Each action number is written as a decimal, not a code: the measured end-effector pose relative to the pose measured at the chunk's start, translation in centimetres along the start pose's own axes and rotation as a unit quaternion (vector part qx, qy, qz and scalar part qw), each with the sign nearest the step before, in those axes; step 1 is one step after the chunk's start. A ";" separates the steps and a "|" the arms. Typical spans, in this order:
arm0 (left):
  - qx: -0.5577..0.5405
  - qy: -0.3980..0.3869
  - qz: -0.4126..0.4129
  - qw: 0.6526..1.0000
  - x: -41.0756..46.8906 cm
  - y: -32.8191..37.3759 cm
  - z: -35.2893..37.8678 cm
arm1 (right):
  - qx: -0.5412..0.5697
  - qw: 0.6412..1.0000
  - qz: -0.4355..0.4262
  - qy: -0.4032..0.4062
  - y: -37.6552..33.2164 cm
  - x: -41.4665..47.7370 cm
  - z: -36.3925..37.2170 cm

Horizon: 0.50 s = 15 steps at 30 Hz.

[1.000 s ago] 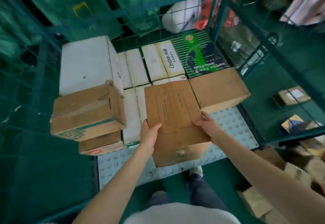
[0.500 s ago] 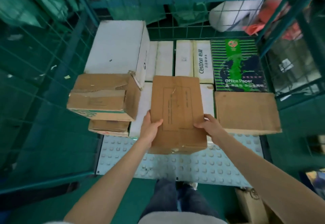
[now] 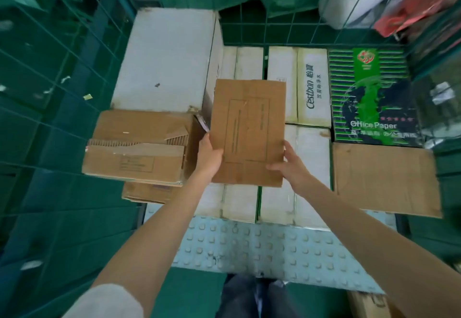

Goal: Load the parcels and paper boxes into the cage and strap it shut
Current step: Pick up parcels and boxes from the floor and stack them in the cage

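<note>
Both arms were extended forward, forearms bare, converging on the brown cardboard parcel (image 3: 249, 128). Left hand (image 3: 209, 159) was at the parcel's left edge, near the lower corner, gripping it: thumb laid over the top face, fingers hidden beneath. Right hand (image 3: 290, 165) was at the parcel's right edge, near the lower corner, holding it: thumb pressed on the top face and pointing inward, fingers (image 3: 287, 146) running up along the edge. Left forearm ran in from below-left of the parcel, right forearm from below-right. A white sleeve (image 3: 107, 300) covered the left upper arm. Legs in dark trousers (image 3: 249, 297) showed directly below the parcel.
</note>
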<state>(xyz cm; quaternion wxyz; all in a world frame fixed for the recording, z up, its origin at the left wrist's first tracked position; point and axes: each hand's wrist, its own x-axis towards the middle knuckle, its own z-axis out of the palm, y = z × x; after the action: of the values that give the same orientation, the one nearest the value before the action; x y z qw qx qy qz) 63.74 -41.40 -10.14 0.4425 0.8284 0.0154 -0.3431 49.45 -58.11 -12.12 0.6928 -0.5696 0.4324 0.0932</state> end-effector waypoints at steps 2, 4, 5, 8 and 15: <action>0.082 0.008 0.004 0.997 1.0 -1.0 0.0 | -0.066 0.998 -0.002 -0.019 0.9 0.2 1.2; 0.135 0.013 0.018 0.991 1.2 -2.3 -0.4 | -0.137 0.990 0.005 -0.016 2.6 -0.1 2.4; 0.149 0.009 0.026 0.988 0.9 -3.1 -0.6 | -0.147 0.989 0.031 -0.002 3.4 -0.1 2.8; 0.177 -0.026 0.032 0.983 -0.8 -4.8 -0.7 | -0.074 0.991 0.105 0.032 5.3 0.0 3.5; 0.164 0.030 0.107 0.980 -0.2 -3.0 -0.4 | -0.015 0.991 0.066 0.115 2.5 3.1 3.5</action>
<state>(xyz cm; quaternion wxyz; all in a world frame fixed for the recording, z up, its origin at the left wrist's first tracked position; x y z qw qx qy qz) 62.80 -39.25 -12.08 0.3341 0.8966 -0.1165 -0.2663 51.44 -55.37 -16.16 0.6225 -0.5565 0.5445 0.0794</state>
